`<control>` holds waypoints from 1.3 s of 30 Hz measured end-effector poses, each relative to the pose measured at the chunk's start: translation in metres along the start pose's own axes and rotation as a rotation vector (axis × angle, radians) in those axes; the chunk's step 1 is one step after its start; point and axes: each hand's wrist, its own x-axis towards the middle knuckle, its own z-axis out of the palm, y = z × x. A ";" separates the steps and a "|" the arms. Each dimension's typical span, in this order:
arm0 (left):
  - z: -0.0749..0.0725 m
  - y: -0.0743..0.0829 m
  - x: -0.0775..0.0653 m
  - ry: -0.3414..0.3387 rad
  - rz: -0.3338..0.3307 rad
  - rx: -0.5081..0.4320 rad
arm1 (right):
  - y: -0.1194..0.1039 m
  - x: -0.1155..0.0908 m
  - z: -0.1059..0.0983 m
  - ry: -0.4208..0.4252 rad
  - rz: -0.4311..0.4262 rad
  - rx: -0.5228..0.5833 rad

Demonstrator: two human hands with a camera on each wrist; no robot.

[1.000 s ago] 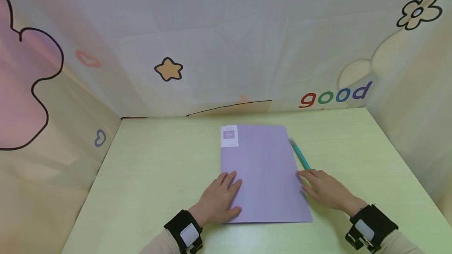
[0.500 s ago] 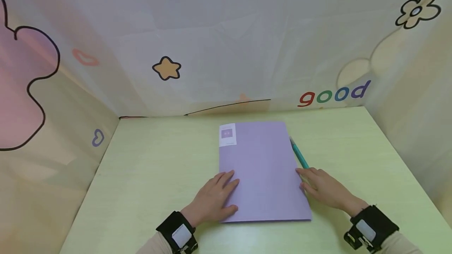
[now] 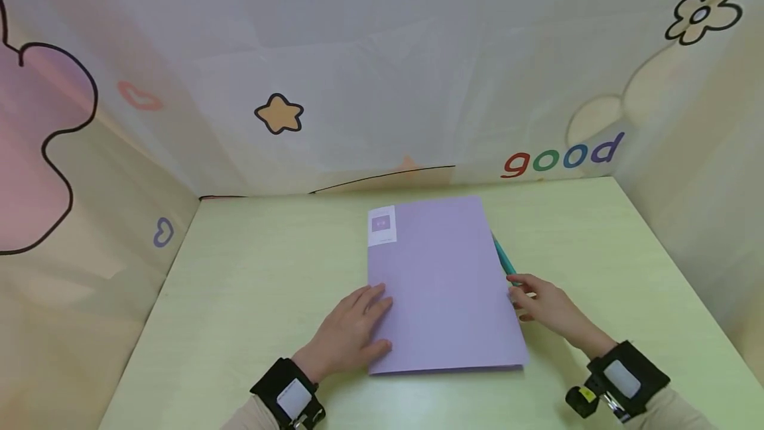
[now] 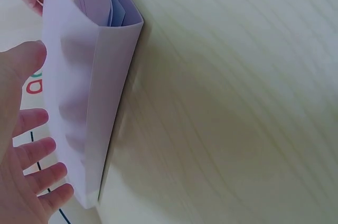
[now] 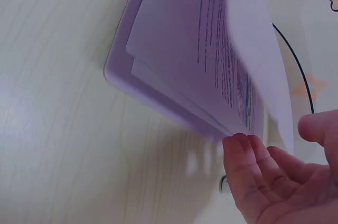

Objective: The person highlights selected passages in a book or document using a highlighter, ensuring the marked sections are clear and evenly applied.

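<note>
1. Right hand (image 5: 282, 187): your fingers reach to the raised right edge of the purple, rectangular, plastic-looking folder (image 3: 442, 284), thumb apart, no clamp visible; the cover could slip off and drop.
2. Left hand (image 3: 343, 334): fingers spread over the left edge, pressure can't tell; too light and the folder could slide.
3. Folder lies mid-table, cover bowed, printed sheets (image 5: 174, 44) inside; they could snag with it.
4. Slim teal pen (image 3: 504, 256), just right: a nudge could roll it.
</note>
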 end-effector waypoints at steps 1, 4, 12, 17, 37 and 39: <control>0.000 -0.001 0.000 -0.003 -0.005 -0.006 | 0.000 0.001 0.000 -0.007 0.020 0.031; 0.001 -0.002 -0.001 -0.006 -0.020 -0.017 | 0.000 0.002 0.002 -0.023 0.049 0.079; 0.004 -0.006 -0.004 -0.018 -0.045 -0.029 | -0.001 0.003 0.007 -0.023 0.135 0.086; 0.003 -0.010 -0.008 -0.028 -0.080 -0.069 | -0.001 0.004 0.007 -0.022 0.160 0.090; -0.019 -0.016 -0.007 0.054 -0.016 -0.048 | -0.027 0.000 -0.003 0.020 0.013 0.120; -0.023 -0.017 -0.004 0.072 0.012 -0.019 | -0.033 -0.001 -0.004 0.024 -0.009 0.117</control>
